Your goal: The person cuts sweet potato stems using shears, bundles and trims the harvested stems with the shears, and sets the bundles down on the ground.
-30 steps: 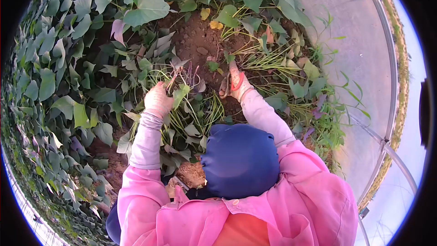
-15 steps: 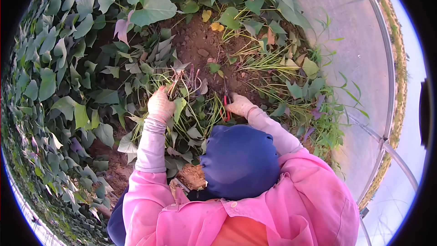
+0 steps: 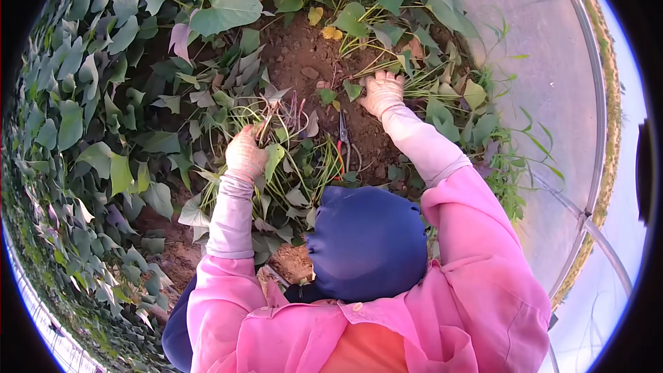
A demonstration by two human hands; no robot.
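My left hand (image 3: 246,155), in a pale, soiled glove, is closed around a bundle of cut leafy vines (image 3: 271,119). Their stem ends stick up past the fingers, and green stems trail down to the right. My right hand (image 3: 383,93), gloved too, rests palm down at a spread of vine stems (image 3: 425,88), touching them with its fingers, the thumb held apart. Between the hands, shears with red handles (image 3: 343,139) lie on the soil, blades pointing away from me; part of the handles is among stems.
Dense heart-shaped vine leaves (image 3: 69,124) cover the left side and the far end. Brown soil (image 3: 297,55) shows between the rows. At right a translucent plastic sheet wall (image 3: 525,97) has a metal pipe (image 3: 587,83). A dark blue rounded covering (image 3: 366,245) is close below the hands.
My right hand has let go of the red-handled shears, leaving them on the ground, and moved forward and right onto the vine stems. My left hand stays on its bundle.
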